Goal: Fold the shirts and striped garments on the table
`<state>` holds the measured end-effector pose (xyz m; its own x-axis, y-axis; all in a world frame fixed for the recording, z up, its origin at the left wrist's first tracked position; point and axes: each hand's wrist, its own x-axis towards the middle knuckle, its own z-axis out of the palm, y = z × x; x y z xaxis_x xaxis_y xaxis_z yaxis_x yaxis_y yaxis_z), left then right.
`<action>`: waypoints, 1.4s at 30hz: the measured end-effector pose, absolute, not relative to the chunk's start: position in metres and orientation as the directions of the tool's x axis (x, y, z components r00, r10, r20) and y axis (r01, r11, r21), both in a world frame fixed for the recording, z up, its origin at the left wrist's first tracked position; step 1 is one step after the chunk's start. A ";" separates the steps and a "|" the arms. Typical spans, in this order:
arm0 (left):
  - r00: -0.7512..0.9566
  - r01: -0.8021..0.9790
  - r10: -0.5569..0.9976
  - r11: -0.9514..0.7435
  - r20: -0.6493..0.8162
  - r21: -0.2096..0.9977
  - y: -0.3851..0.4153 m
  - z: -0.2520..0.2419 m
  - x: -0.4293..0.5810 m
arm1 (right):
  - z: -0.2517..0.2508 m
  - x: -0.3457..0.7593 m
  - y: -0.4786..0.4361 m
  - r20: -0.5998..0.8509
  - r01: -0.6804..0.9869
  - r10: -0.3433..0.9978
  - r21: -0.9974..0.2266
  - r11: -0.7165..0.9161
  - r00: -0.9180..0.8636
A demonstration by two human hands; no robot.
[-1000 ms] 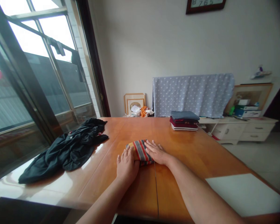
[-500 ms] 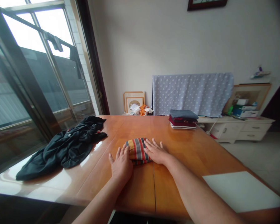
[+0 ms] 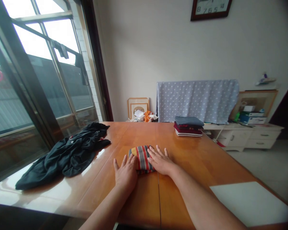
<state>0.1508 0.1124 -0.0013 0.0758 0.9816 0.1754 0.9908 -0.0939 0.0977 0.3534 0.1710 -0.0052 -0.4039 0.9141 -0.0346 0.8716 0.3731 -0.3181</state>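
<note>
A folded striped garment [image 3: 143,158] in red, grey and yellow lies on the wooden table [image 3: 139,198] in front of me. My left hand [image 3: 126,172] rests against its left side, fingers spread. Over its right edge lies my right hand [image 3: 160,161], flat with the fingers apart. Both palms press on the cloth without gripping it, and they cover its left and right ends. The garment's exact kind cannot be made out while folded.
On the left of the table lies a crumpled black garment [image 3: 67,156]. A stack of folded clothes [image 3: 188,126] sits at the far right edge. Nearer on the right is a white sheet [image 3: 252,203]. Behind stand a white cabinet [image 3: 252,137] and a dotted cloth [image 3: 196,100].
The view has tilted up a little, so everything sits lower and more of the wall clock shows. Both hands stay on the striped garment, nearly unmoved.
</note>
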 end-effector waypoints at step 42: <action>0.443 0.890 0.874 -0.456 0.198 0.022 0.178 -0.019 0.164 | 0.022 0.320 0.162 0.232 0.799 0.893 -0.400 0.449 -0.386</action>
